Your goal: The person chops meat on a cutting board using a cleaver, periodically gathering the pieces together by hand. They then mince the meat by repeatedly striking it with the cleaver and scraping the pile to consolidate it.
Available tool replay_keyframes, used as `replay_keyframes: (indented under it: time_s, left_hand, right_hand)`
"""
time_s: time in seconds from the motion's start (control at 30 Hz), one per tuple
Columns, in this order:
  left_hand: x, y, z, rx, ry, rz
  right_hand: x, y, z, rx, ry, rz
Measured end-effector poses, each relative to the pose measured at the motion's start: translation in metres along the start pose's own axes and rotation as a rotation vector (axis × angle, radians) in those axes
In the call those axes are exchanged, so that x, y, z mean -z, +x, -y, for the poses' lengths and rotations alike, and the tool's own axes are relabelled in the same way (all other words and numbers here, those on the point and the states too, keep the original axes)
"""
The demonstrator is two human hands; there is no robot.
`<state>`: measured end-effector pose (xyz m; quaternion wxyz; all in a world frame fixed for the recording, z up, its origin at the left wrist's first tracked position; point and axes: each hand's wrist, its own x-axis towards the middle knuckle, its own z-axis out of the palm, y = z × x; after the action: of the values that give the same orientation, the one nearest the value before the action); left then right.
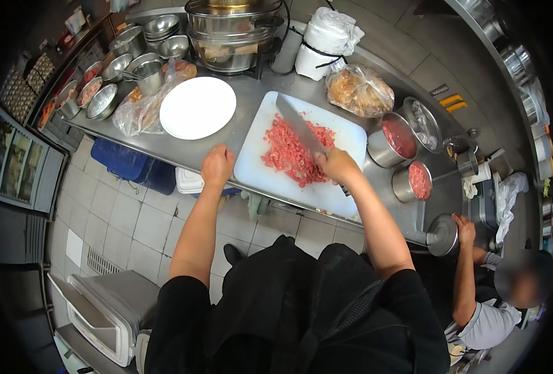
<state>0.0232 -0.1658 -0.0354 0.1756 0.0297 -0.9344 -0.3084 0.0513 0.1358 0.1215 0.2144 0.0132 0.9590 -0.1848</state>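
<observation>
My right hand [337, 166] is wrapped round the handle of a broad kitchen knife [299, 126]. The blade reaches across chopped red meat [289, 149], which is spread over the middle of a white cutting board [258, 131]. Just left of the board, by the counter's front edge, my left hand [218, 165] is curled into a fist, with nothing visible in it. A white round plate [198, 108] lies beyond that hand, to the left of the board.
Metal pots of red meat, one pot [392, 140] and a smaller pot [412, 181], stand right of the board. A bagged food [360, 91] lies behind it. Metal bowls [103, 101] crowd the far left. At right, another person's hand [465, 230] touches a round metal lid [442, 234].
</observation>
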Motion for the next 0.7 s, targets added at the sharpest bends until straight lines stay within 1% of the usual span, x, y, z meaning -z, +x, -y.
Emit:
replay_keyframes:
  time_s: [0.07,0.1,0.13,0.17,0.2,0.3,0.33,0.4,0.43,0.47,0.53,0.57,0.6,0.67,0.7]
  left_hand:
    - [-0.001,-0.002,0.001,-0.010,-0.011,0.004]
    - [0.001,0.001,0.002,-0.033,-0.019,0.000]
    - [0.002,0.002,0.003,-0.038,-0.020,-0.006]
    - [-0.001,0.001,0.003,-0.043,-0.016,0.000]
    - [0.002,0.002,0.002,-0.048,-0.011,0.007]
    - [0.001,-0.001,0.000,0.006,-0.021,0.009]
    - [-0.001,-0.001,-0.001,0.008,-0.023,0.014]
    - [-0.001,0.000,0.003,-0.014,-0.013,-0.003]
    - [-0.001,-0.001,0.004,-0.017,-0.012,-0.006]
    - [-0.001,0.000,0.004,-0.032,-0.007,-0.005]
    - [0.001,0.006,0.001,-0.047,0.000,-0.011]
    - [0.001,0.003,0.002,-0.027,-0.005,0.000]
    - [0.000,-0.001,0.002,-0.004,-0.013,0.011]
    - [-0.002,-0.001,0.002,-0.002,-0.019,0.005]
    - [-0.001,-0.001,0.003,-0.011,-0.021,-0.004]
  right_hand:
    - [0.006,-0.016,0.011,-0.014,0.158,-0.186]
    - [-0.015,-0.004,-0.003,0.012,0.160,-0.268]
    - [-0.025,0.000,-0.005,-0.081,0.190,-0.075]
    - [-0.035,0.009,-0.015,-0.081,0.126,-0.044]
    - [-0.034,0.006,-0.008,-0.079,0.063,-0.012]
    - [-0.012,-0.005,0.002,-0.005,0.070,-0.038]
    - [-0.013,-0.010,0.004,-0.009,0.069,-0.035]
    - [-0.021,-0.017,0.014,-0.022,0.205,-0.145]
    - [-0.031,-0.009,0.012,-0.099,0.112,-0.020]
    - [-0.032,-0.005,0.008,-0.097,0.114,-0.029]
    - [-0.027,0.002,0.005,-0.045,-0.026,0.012]
    - [-0.025,0.006,0.001,-0.006,-0.054,0.014]
    - [-0.022,-0.002,0.005,-0.010,-0.053,0.024]
    - [-0.010,-0.018,0.016,0.028,0.131,-0.160]
    - [-0.020,-0.016,0.012,-0.011,0.201,-0.160]
